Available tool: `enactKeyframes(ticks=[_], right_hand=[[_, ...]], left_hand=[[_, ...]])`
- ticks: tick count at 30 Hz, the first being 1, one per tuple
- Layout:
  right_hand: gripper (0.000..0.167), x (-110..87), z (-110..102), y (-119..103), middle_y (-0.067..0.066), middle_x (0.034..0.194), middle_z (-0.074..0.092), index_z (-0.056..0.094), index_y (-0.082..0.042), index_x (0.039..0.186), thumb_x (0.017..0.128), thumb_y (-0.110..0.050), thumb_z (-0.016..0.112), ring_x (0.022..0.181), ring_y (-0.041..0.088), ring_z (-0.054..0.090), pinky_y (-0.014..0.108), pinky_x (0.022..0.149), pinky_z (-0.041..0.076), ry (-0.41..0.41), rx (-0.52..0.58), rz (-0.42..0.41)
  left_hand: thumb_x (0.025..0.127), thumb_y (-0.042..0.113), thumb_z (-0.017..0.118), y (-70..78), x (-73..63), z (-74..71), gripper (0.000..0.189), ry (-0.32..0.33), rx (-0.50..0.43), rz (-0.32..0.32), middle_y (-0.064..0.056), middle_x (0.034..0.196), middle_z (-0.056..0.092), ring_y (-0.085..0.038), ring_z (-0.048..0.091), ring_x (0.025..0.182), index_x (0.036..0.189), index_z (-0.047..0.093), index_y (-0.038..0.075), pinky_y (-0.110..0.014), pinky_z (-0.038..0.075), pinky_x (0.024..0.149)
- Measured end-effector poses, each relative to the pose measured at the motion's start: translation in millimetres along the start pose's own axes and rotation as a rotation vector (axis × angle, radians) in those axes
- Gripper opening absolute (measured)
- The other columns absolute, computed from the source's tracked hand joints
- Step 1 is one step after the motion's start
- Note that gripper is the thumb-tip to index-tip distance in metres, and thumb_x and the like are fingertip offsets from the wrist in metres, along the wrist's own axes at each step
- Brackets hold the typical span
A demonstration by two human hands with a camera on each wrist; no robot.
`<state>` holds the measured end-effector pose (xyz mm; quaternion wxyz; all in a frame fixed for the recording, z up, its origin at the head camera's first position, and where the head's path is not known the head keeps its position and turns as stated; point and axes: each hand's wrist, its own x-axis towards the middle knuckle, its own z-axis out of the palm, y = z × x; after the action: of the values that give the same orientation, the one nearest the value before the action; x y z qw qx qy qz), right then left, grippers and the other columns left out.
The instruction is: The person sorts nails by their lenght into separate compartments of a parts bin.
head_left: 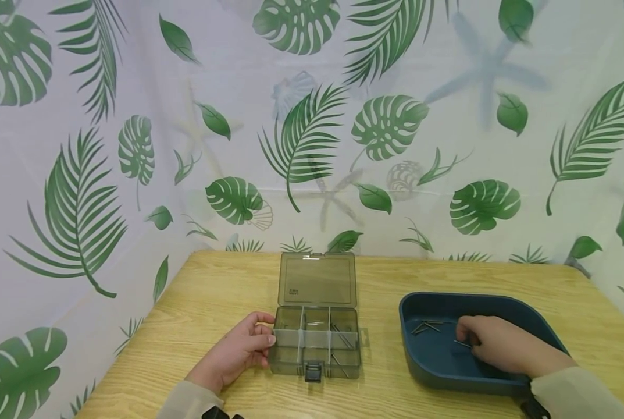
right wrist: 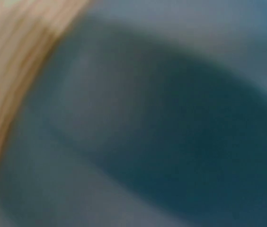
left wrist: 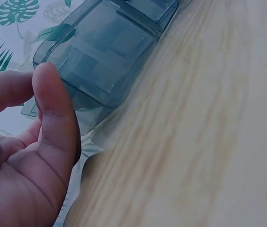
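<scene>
A smoky see-through compartment box (head_left: 314,353) stands on the table with its lid (head_left: 317,280) raised at the back. Thin metal nails (head_left: 340,336) lie in its right-hand compartments. My left hand (head_left: 242,344) holds the box by its left side; the left wrist view shows the thumb (left wrist: 54,90) against the box's edge. Inside a dark blue tray (head_left: 421,372), my right hand (head_left: 505,344) pinches a thin nail (head_left: 462,344) low over the tray floor. Several more nails (head_left: 427,326) lie at the tray's left. The right wrist view is blurred and hides the fingertips.
A wooden table (head_left: 228,267) bears both the box and the tray, with bare wood between them. A leaf-patterned cloth (head_left: 312,128) hangs behind and at the left. The box's front latch (head_left: 313,371) hangs toward me.
</scene>
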<state>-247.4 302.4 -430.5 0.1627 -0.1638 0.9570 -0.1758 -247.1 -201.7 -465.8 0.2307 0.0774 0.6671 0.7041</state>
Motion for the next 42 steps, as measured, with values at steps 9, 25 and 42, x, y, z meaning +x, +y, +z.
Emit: enactKeyframes(ticks=[9,25,42], right_hand=[[0.019,-0.4,3,1,-0.005,0.080,0.055,0.059,-0.016,0.095,0.092,0.002,0.058,0.068,0.013,0.048,0.032,0.061,0.043,0.012,-0.016,-0.015],[0.015,-6.2,-5,-15,-0.004,0.078,0.054,0.063,-0.017,0.101,0.096,-0.004,0.057,0.066,0.012,0.049,0.031,0.060,0.042,0.095,0.069,-0.045],[0.021,-3.9,-11,-78,-0.006,0.087,0.055,0.063,-0.019,0.109,0.098,-0.003,0.056,0.074,0.009,0.050,0.029,0.064,0.044,0.196,0.141,-0.199]], left_hand=[[0.098,0.003,0.059,-1.2,0.3,-0.3,0.048,0.005,-0.003,0.000,-0.004,0.092,0.051,-0.015,0.049,0.071,0.138,0.033,-0.004,-0.027,0.051,0.060],[0.099,0.004,0.059,-0.4,0.0,-0.5,0.049,0.003,-0.007,-0.011,-0.004,0.093,0.052,-0.015,0.049,0.072,0.139,0.033,-0.003,-0.028,0.052,0.061],[0.099,0.005,0.060,0.0,0.0,-0.7,0.047,0.001,-0.017,-0.004,-0.003,0.091,0.052,-0.015,0.049,0.071,0.137,0.034,-0.002,-0.028,0.052,0.060]])
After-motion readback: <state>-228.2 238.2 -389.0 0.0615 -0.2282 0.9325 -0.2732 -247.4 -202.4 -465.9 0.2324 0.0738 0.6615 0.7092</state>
